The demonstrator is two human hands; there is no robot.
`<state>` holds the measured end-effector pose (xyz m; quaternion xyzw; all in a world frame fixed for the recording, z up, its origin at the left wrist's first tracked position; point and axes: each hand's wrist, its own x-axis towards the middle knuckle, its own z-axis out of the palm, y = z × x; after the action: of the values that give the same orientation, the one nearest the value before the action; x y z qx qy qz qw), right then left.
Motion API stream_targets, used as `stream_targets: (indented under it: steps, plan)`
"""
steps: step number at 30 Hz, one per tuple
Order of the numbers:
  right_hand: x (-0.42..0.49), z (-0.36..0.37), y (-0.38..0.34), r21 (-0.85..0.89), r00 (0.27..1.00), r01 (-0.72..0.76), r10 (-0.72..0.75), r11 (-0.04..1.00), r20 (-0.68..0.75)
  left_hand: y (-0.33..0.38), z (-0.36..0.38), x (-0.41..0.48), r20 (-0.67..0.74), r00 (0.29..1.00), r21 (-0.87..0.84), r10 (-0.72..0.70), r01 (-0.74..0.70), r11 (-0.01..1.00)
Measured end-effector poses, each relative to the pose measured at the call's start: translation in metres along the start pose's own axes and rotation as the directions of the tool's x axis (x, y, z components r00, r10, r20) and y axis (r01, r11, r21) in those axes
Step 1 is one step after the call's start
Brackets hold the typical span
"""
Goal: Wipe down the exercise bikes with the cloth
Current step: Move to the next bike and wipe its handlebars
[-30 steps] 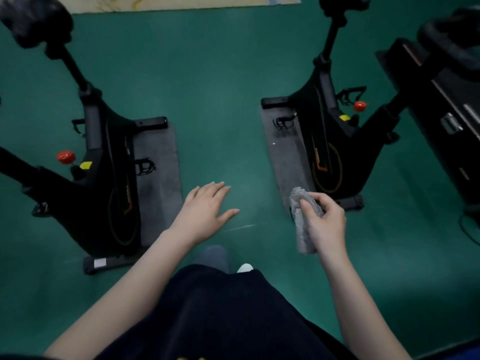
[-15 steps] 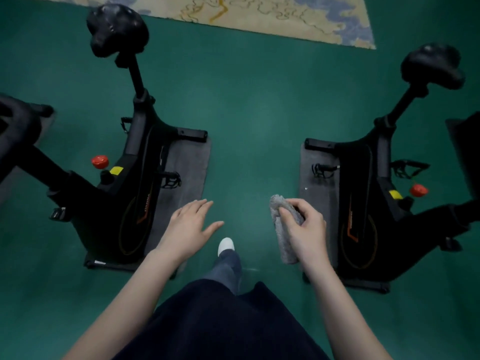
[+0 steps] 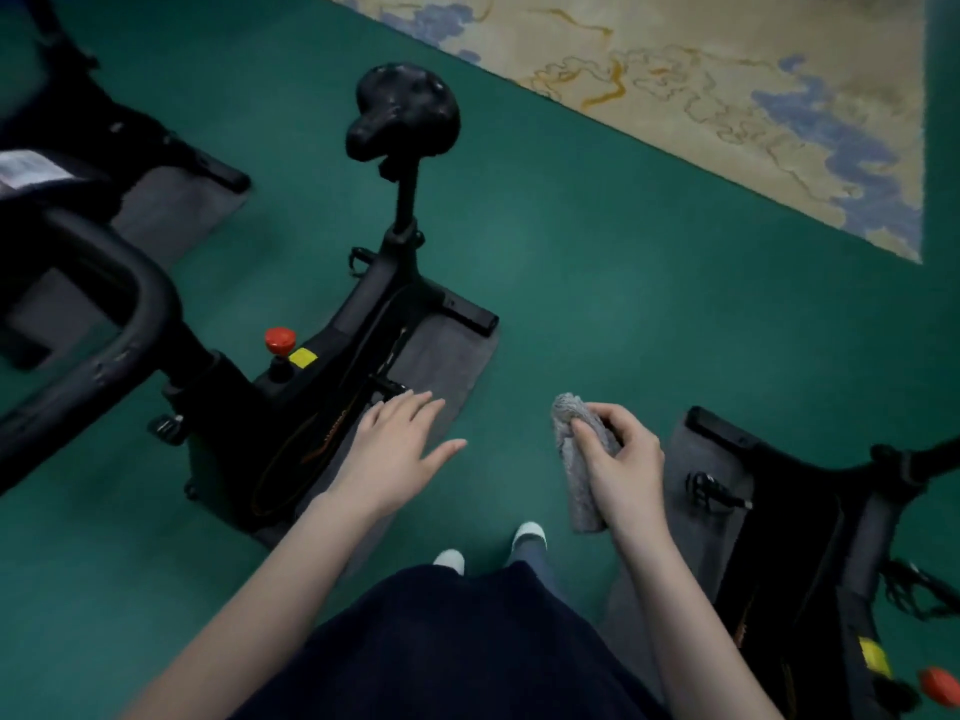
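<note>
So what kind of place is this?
Most likely a gym's spin-bike room: black exercise bikes stand side by side on grey mats over green flooring.

Garment: dark navy garment (image 3: 457, 646), plain and loose, across the lower centre.
Legs: grey-blue trouser leg (image 3: 525, 556) showing past the hem.
Footwear: white-toed left shoe (image 3: 449, 560) and right shoe (image 3: 530, 535).
Arms: forearms (image 3: 291, 579) bare; left hand (image 3: 395, 454) and right hand (image 3: 623, 459) bare.

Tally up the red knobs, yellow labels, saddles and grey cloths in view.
Red knobs: 2
Yellow labels: 2
Saddle: 1
Grey cloth: 1
Total: 6
</note>
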<state>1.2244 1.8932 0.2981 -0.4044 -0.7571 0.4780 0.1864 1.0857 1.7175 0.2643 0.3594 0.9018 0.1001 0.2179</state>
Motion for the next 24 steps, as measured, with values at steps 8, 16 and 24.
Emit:
stream_targets:
  steps: [8, 16, 24]
  plan:
    - [0.094, 0.049, -0.037, 0.014, 0.914, 0.164, -0.158, 0.986, 0.374, -0.018, -0.012, 0.018, -0.081, 0.931, -0.146, -0.355, 0.342, 0.928]
    - [0.184, 0.089, -0.081, 0.102, 0.661, 0.357, -0.328, 0.929, 0.675, 0.005, -0.023, 0.034, -0.154, 0.702, -0.318, -0.695, 0.631, 0.708]
    - [0.184, 0.136, -0.119, 0.243, 0.308, 0.46, -0.411, 0.854, 0.858, 0.027, -0.014, 0.004, -0.204, 0.394, -0.454, -0.896, 0.773, 0.443]
